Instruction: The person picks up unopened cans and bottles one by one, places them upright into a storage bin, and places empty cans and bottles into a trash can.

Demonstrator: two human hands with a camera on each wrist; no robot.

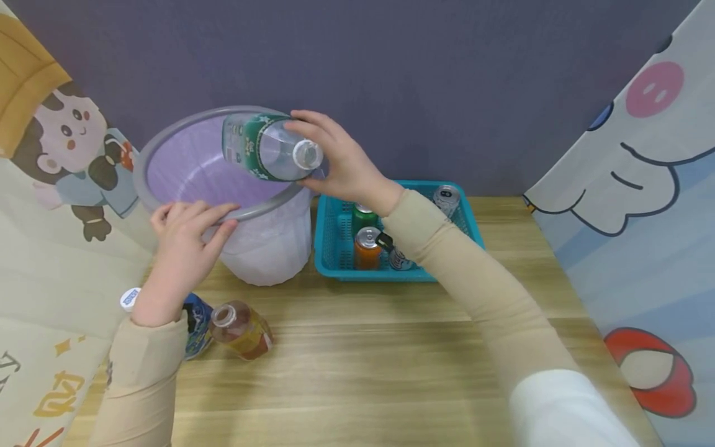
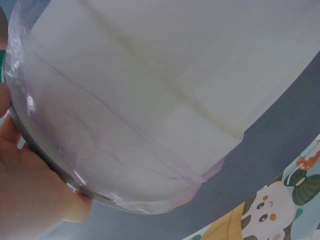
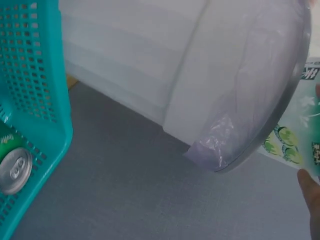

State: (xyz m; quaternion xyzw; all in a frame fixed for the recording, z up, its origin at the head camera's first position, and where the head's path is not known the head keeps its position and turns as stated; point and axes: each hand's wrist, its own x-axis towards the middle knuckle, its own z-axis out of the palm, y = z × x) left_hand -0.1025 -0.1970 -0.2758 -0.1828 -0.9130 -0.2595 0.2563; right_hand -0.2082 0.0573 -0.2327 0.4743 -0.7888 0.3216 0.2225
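In the head view a white trash bin [image 1: 268, 251] with a grey rim and a purple liner [image 1: 190, 155] stands at the left. My left hand [image 1: 184, 239] holds its near rim, fingers over the edge and thumb on the outer side; the left wrist view also shows this hand [image 2: 32, 187] at the rim. Above the bin's right side, my right hand [image 1: 349, 164] grips a clear plastic bottle [image 1: 274, 149] with a green label. The bottle lies sideways, its uncapped mouth toward my palm and its base over the opening. Part of its label [image 3: 290, 142] shows beyond the rim in the right wrist view.
A teal basket [image 1: 385, 275] right of the bin holds several drink cans, including an orange can [image 1: 367, 254] and a silver can [image 1: 445, 197]. An uncapped brownish bottle [image 1: 246, 332] and a blue-labelled bottle [image 1: 197, 329] stand near my left forearm. A dark wall panel [image 1: 419, 81] rises behind.
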